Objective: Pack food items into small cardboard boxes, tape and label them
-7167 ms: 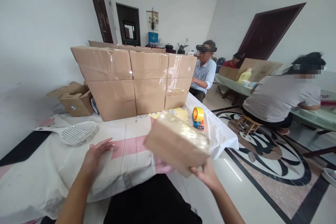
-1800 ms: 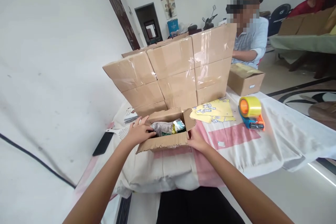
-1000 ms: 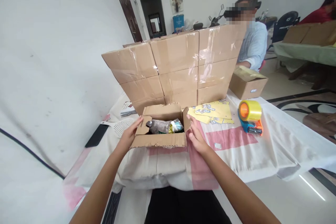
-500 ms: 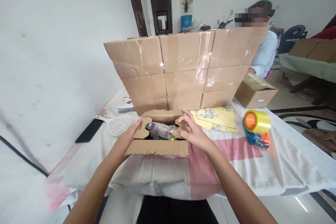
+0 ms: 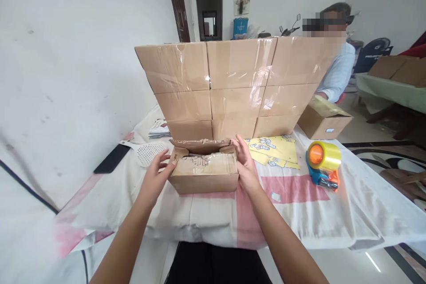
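A small cardboard box (image 5: 204, 176) sits on the cloth-covered table (image 5: 349, 204) right in front of me. Its near flap is folded down over the top; the far flap still stands up, and the contents are hidden. My left hand (image 5: 156, 177) rests against the box's left end with fingers spread. My right hand (image 5: 244, 164) lies flat against the right end, fingers stretched out along the side flap. Neither hand grips anything.
A wall of sealed cardboard boxes (image 5: 233, 84) stands behind the small box. A yellow tape dispenser (image 5: 322, 164), yellow sheets (image 5: 273, 148) and another sealed box (image 5: 324, 120) lie to the right. A white slotted paddle (image 5: 148, 151) and dark phone (image 5: 111, 165) lie left. A seated person (image 5: 336, 66) is behind.
The box's side flaps and near flap have been folded shut over the packets inside. Both hands moved from the flaps to the box's ends.
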Action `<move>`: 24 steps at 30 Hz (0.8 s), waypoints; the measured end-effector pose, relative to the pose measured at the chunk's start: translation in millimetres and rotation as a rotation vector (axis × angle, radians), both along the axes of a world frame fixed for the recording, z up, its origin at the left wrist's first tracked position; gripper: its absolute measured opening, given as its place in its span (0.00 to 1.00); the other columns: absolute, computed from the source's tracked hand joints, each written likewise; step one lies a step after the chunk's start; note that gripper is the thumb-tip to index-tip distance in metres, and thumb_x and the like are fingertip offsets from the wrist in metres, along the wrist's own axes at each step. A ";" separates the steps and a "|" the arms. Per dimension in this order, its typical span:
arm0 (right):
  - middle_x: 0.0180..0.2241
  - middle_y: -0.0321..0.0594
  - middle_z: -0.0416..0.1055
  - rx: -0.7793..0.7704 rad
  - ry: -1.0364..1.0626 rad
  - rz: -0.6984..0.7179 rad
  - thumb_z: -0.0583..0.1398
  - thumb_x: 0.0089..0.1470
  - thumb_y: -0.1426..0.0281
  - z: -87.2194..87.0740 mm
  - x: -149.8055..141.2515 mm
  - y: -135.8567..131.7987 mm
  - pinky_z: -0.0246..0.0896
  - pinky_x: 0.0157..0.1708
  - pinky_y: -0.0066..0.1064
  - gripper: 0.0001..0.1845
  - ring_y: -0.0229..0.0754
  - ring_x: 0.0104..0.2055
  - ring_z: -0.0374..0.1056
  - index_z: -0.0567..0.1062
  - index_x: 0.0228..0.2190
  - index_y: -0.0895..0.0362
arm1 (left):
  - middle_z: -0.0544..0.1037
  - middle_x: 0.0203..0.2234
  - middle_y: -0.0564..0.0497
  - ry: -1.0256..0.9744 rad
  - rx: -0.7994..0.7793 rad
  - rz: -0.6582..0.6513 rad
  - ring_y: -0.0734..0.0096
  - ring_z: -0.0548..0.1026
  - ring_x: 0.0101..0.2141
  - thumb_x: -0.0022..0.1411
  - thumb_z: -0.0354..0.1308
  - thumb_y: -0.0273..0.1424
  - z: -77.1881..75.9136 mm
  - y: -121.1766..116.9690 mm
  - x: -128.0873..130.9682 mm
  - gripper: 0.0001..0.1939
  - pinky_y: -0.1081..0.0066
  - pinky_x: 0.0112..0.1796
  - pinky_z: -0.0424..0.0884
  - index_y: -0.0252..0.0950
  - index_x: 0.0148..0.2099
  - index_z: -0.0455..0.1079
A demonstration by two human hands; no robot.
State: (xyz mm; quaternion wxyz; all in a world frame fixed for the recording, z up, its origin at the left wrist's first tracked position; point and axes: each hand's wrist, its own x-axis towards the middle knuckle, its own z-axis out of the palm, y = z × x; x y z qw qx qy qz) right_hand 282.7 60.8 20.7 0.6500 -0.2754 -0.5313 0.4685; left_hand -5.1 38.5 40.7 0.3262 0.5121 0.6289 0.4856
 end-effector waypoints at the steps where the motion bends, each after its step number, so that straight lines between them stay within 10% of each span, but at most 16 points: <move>1: 0.61 0.39 0.69 0.042 0.019 -0.008 0.64 0.56 0.67 -1.9 -0.7 -0.2 0.55 0.66 0.45 0.34 0.50 0.66 0.61 0.64 0.63 0.42 | 0.71 0.61 0.40 -0.017 -0.010 0.027 0.50 0.74 0.54 0.61 0.60 0.49 -2.3 2.6 4.1 0.35 0.52 0.54 0.73 0.41 0.66 0.64; 8: 0.43 0.37 0.77 -0.017 -0.001 0.030 0.57 0.59 0.67 -13.8 12.1 10.2 0.54 0.63 0.47 0.19 0.51 0.52 0.70 0.77 0.51 0.46 | 0.70 0.63 0.39 0.651 0.575 0.181 0.50 0.71 0.60 0.67 0.57 0.35 14.6 -29.9 32.9 0.22 0.51 0.60 0.65 0.39 0.62 0.68; 10: 0.42 0.36 0.77 -0.006 0.034 0.030 0.57 0.59 0.67 -16.9 11.3 13.7 0.55 0.63 0.46 0.17 0.50 0.51 0.70 0.77 0.49 0.46 | 0.73 0.62 0.42 0.893 0.731 0.064 0.51 0.71 0.60 0.67 0.58 0.32 25.2 -40.8 55.4 0.22 0.52 0.61 0.63 0.40 0.62 0.69; 15: 0.51 0.37 0.77 0.020 -0.012 -0.002 0.58 0.61 0.66 -16.2 11.4 6.6 0.55 0.64 0.45 0.19 0.49 0.58 0.68 0.75 0.53 0.46 | 0.74 0.62 0.48 1.090 0.555 -0.369 0.55 0.72 0.60 0.73 0.51 0.37 24.2 -38.9 103.8 0.22 0.53 0.60 0.64 0.40 0.65 0.67; 19: 0.60 0.38 0.70 0.067 -0.173 -0.381 0.59 0.61 0.66 -12.3 53.0 -19.0 0.54 0.65 0.47 0.21 0.50 0.65 0.63 0.73 0.55 0.46 | 0.70 0.65 0.52 1.104 0.491 -0.341 0.56 0.66 0.66 0.75 0.46 0.35 13.4 -35.5 106.7 0.23 0.53 0.61 0.62 0.42 0.67 0.66; 24: 0.52 0.40 0.72 0.127 -0.183 -1.077 0.59 0.55 0.69 -13.3 178.1 -45.7 0.53 0.65 0.47 0.18 0.48 0.60 0.65 0.74 0.48 0.51 | 0.63 0.70 0.51 1.155 0.495 -0.293 0.51 0.61 0.68 0.73 0.48 0.36 14.0 -42.8 106.4 0.22 0.49 0.61 0.62 0.40 0.65 0.67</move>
